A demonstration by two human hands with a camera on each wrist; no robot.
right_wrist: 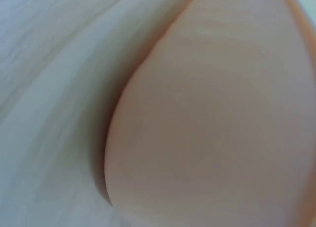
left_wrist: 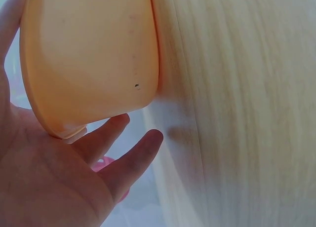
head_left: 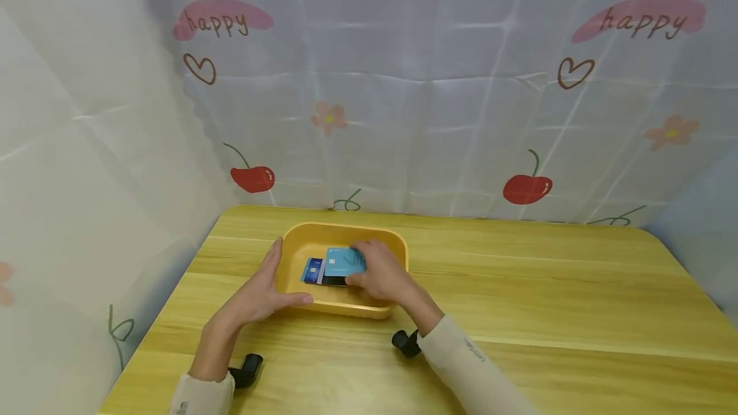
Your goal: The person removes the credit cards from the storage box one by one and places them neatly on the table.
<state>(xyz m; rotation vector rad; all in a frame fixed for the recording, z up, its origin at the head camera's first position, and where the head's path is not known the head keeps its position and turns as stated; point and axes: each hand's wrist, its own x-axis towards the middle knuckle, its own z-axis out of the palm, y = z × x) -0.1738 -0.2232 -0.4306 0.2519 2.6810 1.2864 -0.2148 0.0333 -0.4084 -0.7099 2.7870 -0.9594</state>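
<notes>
While the left hand [head_left: 254, 296] steadies the near-left corner of a yellow plastic basket [head_left: 346, 307], its thumb lying along the front rim and its fingers straight against the left side, the right hand [head_left: 382, 271] is reaching in over the near-right edge, and there's the grip! Fingers curled at the top, thumb at the bottom, it's clamped on a light blue chip card [head_left: 340, 264], which shows its chip on the left. From here I can't tell whether that card is clear of the ones below. Just beneath it sits a black card [head_left: 334, 280], and to the left a dark blue chip card [head_left: 313, 270], all inside the basket. Close in at the left wrist, those fingers are spread apart, the basket's corner between them and the thumb; at the right wrist it's just blurred basket wall, fingers out of sight. The basket rests on the wood-grain table [head_left: 519, 312], and behind hangs a white curtain [head_left: 426, 114] printed with cherries, hearts and "happy".
</notes>
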